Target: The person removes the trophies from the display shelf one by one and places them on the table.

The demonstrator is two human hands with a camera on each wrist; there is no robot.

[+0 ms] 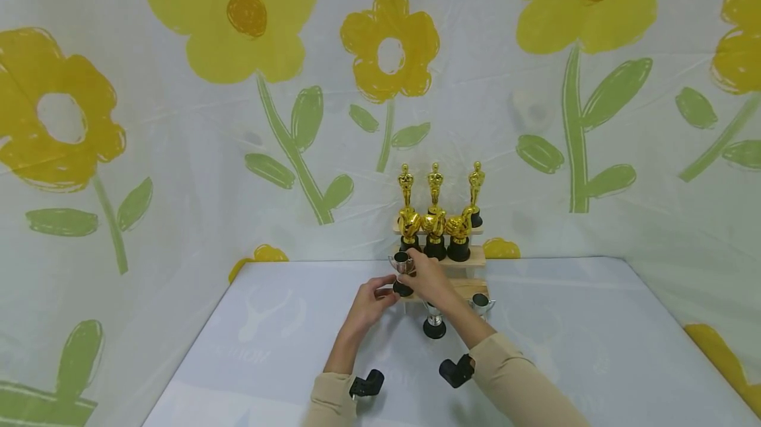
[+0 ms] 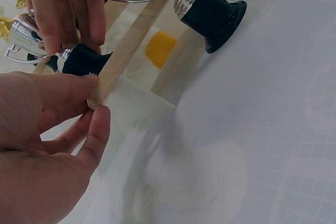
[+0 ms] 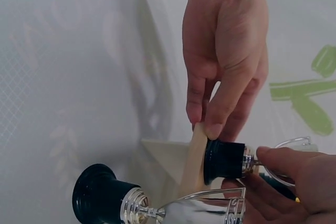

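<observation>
My right hand (image 1: 429,279) holds a small silver trophy cup (image 1: 402,267) with two handles and a black base at the left end of the lowest step of a wooden display stand (image 1: 470,288). In the right wrist view its thumb and fingers are around the stem of that cup (image 3: 226,160), whose base sits against the board (image 3: 194,161). My left hand (image 1: 366,306) pinches the end of this board between thumb and fingers, the thumb right beside the black base. In the left wrist view the right hand's fingers (image 2: 68,14) partly cover the cup.
Two more silver cups stand in front of the stand, one near the middle (image 1: 434,328) and one at its right (image 1: 480,303). Gold trophies (image 1: 435,225) with black bases fill the two upper steps. A flowered cloth (image 1: 357,149) hangs behind the white table (image 1: 565,321).
</observation>
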